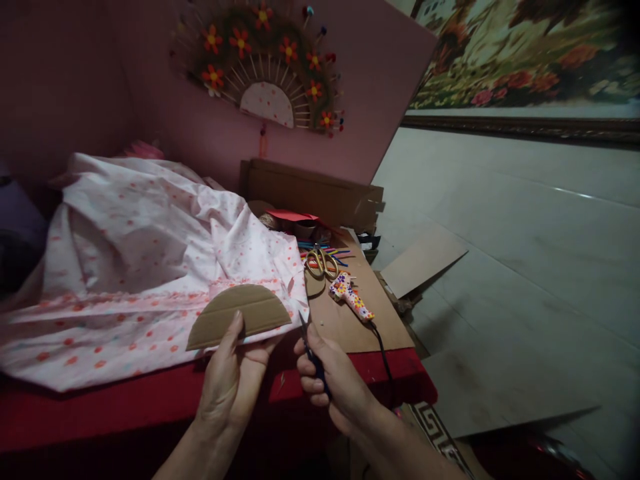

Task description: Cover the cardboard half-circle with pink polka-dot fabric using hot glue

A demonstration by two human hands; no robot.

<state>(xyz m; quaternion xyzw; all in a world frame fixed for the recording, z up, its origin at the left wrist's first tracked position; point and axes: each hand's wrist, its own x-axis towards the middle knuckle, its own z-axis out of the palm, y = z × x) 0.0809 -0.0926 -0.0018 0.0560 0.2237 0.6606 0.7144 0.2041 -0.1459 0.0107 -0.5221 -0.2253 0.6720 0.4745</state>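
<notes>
My left hand pinches a half-round piece of brown cardboard together with the edge of a white cloth with red dots. The thumb lies on the cardboard and the fingers are underneath. The cloth spreads in folds to the left over a red table cover. My right hand is wrapped round dark-handled scissors, their tip pointing up beside the cloth's right edge. The scissors' tip is apart from the cardboard.
On a cardboard sheet lie gold-handled scissors, a flowered glue gun with a black cable, and colored sticks. A flower-trimmed fan hangs behind. The red table cover ends at the right.
</notes>
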